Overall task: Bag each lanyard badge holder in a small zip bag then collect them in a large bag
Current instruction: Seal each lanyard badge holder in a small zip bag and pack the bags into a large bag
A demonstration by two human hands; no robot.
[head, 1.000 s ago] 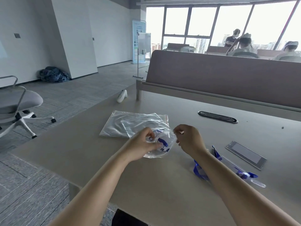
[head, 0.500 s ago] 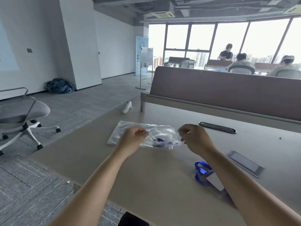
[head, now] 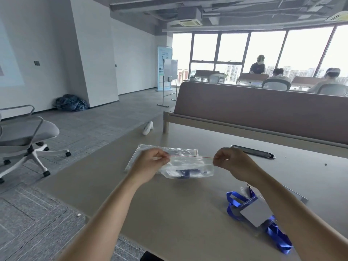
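Note:
A small clear zip bag (head: 188,169) hangs above the table between my hands, with a blue lanyard badge holder (head: 185,173) inside it. My left hand (head: 150,162) pinches the left end of its red zip strip. My right hand (head: 228,162) pinches the right end, and the strip is stretched straight between them. Flat on the table behind lies a larger clear bag (head: 169,150). Another badge holder (head: 254,211) with a blue lanyard lies on the table under my right forearm.
A grey table (head: 169,213) carries everything. A black cable slot (head: 252,151) sits at the back right, in front of a brown divider panel (head: 263,112). A white object (head: 147,128) lies at the table's far corner. An office chair (head: 24,136) stands on the left.
My hands have moved apart along the top of the small bag and lifted it. The camera has tilted up, so the room shows more.

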